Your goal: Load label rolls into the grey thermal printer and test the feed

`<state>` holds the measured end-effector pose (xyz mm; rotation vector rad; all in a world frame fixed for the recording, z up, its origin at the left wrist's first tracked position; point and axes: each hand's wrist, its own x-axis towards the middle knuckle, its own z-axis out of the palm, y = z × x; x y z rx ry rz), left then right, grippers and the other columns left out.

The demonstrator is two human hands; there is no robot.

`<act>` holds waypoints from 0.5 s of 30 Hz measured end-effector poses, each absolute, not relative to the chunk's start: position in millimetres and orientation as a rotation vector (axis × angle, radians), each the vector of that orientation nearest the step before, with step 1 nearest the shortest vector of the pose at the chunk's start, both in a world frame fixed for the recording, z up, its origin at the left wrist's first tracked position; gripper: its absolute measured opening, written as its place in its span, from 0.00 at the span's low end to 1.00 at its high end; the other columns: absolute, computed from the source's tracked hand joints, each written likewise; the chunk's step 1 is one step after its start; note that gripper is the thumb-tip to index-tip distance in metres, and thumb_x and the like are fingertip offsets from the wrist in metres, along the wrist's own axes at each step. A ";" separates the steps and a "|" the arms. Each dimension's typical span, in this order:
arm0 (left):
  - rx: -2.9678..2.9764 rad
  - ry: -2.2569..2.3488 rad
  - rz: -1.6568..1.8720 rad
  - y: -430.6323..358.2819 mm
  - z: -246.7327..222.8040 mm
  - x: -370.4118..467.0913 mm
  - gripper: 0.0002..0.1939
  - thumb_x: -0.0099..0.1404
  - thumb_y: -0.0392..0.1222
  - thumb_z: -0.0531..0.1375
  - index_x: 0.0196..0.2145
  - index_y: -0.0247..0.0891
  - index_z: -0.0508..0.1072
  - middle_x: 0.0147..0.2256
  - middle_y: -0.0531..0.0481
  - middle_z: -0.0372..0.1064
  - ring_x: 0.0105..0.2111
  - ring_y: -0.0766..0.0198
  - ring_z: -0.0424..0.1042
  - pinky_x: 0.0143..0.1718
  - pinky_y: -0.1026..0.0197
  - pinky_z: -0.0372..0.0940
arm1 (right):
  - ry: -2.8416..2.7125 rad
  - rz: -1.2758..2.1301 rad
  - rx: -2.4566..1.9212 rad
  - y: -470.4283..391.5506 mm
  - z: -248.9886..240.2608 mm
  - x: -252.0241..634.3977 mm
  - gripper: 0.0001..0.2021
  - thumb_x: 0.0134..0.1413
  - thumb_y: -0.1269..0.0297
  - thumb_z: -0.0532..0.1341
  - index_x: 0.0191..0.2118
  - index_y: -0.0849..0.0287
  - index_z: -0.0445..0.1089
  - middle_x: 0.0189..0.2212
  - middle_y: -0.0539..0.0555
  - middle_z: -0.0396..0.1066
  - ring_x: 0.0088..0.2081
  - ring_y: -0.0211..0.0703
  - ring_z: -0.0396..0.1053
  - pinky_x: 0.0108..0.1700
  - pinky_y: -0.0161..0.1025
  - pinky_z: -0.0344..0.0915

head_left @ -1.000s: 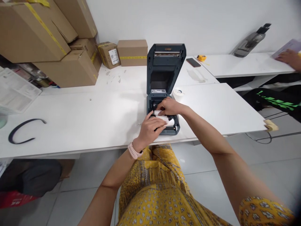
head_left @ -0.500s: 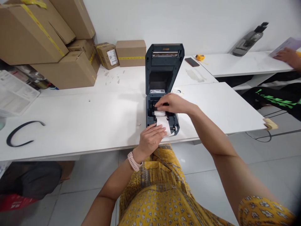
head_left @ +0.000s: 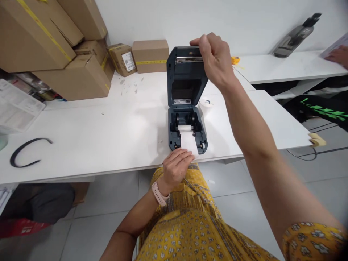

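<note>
A dark blue-grey label printer (head_left: 172, 135) stands at the table's front edge with its lid (head_left: 172, 79) raised. My right hand (head_left: 216, 59) grips the lid's top right edge, fingers curled over it. White label paper (head_left: 188, 140) runs from a small roll (head_left: 185, 127) between the black holders to the printer's front. There my left hand (head_left: 176, 165) holds the paper's end down with its fingers together on top; the thumb is hidden. A pink watch band circles the left wrist.
Cardboard boxes (head_left: 89, 78) are stacked at the back left, with a smaller box (head_left: 150, 58) by the wall. A black headband (head_left: 16, 156) lies at the left. Right of the printer is a white roll (head_left: 207, 107). A dark bottle (head_left: 295, 38) and another person's hand (head_left: 338, 56) are at far right.
My right hand has left the paper roll inside the printer and moved up to the lid's top edge. My left hand stays on the paper at the front, slightly lower.
</note>
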<state>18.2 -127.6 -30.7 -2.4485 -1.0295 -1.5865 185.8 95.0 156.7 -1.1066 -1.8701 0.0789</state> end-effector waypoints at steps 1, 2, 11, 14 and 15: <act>-2.415 -1.048 -1.576 -128.8 -30.3 19.4 0.08 0.70 0.30 0.63 0.43 0.39 0.80 0.39 0.48 0.83 0.41 0.61 0.82 0.51 0.54 0.78 | -1.848 -0.034 -1.029 82.5 148.4 185.6 0.26 0.77 0.54 0.47 0.51 0.65 0.79 0.47 0.54 0.80 0.52 0.38 0.73 0.57 0.37 0.65; -2.380 -1.077 -1.557 -129.9 -30.6 20.6 0.08 0.70 0.30 0.63 0.42 0.40 0.80 0.37 0.49 0.82 0.39 0.62 0.81 0.49 0.55 0.78 | -1.836 -0.105 -0.955 67.0 139.0 186.2 0.27 0.77 0.53 0.46 0.49 0.62 0.79 0.45 0.54 0.80 0.52 0.39 0.74 0.57 0.39 0.66; -2.193 -1.137 -1.451 -133.3 -67.3 21.7 0.12 0.67 0.36 0.68 0.45 0.52 0.82 0.42 0.48 0.77 0.47 0.57 0.72 0.55 0.51 0.72 | -2.048 -0.152 -1.021 -67.8 8.4 212.0 0.33 0.70 0.45 0.37 0.56 0.47 0.76 0.57 0.54 0.78 0.65 0.55 0.70 0.70 0.61 0.59; -2.127 -1.146 -1.443 -131.3 -88.0 17.9 0.11 0.65 0.41 0.70 0.44 0.56 0.83 0.43 0.48 0.78 0.51 0.55 0.71 0.63 0.45 0.65 | -2.067 -0.085 -1.084 -83.0 -27.8 219.6 0.35 0.68 0.45 0.36 0.59 0.50 0.75 0.56 0.57 0.78 0.65 0.57 0.69 0.69 0.61 0.60; -2.122 -1.153 -1.448 -130.5 -94.1 16.8 0.10 0.65 0.42 0.71 0.43 0.57 0.83 0.43 0.48 0.78 0.52 0.54 0.70 0.66 0.43 0.62 | -2.061 -0.076 -1.073 -86.1 -36.0 220.5 0.35 0.69 0.46 0.36 0.60 0.50 0.75 0.57 0.57 0.78 0.64 0.56 0.70 0.69 0.61 0.61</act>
